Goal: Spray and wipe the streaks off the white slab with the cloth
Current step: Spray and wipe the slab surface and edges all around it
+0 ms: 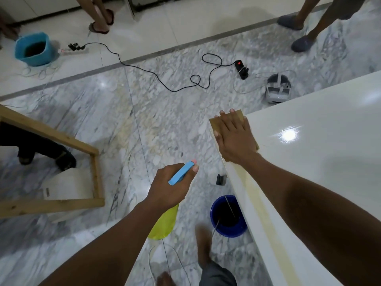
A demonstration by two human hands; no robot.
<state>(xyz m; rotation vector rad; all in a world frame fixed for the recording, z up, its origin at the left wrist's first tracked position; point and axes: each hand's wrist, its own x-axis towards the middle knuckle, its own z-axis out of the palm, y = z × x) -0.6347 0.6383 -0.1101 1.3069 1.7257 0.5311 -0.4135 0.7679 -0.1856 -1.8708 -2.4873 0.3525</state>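
Note:
The glossy white slab [321,162] fills the right side, its left edge running diagonally from the corner down to the bottom. A tan cloth [216,122] lies on the slab's near-left corner. My right hand [235,137] rests flat on the cloth with fingers spread, pressing it down. My left hand [171,186] hangs over the floor left of the slab, gripping a spray bottle [165,223] with a yellow body and a blue trigger head. The nozzle points up and right, toward the slab's corner.
A dark blue bucket [214,215] stands on the marble floor against the slab's edge. A wooden frame [94,176] lies at left. Black cables, a power strip [241,69], a headset [278,89] and a light blue bucket [33,48] lie farther off. Other people's legs stand at the top.

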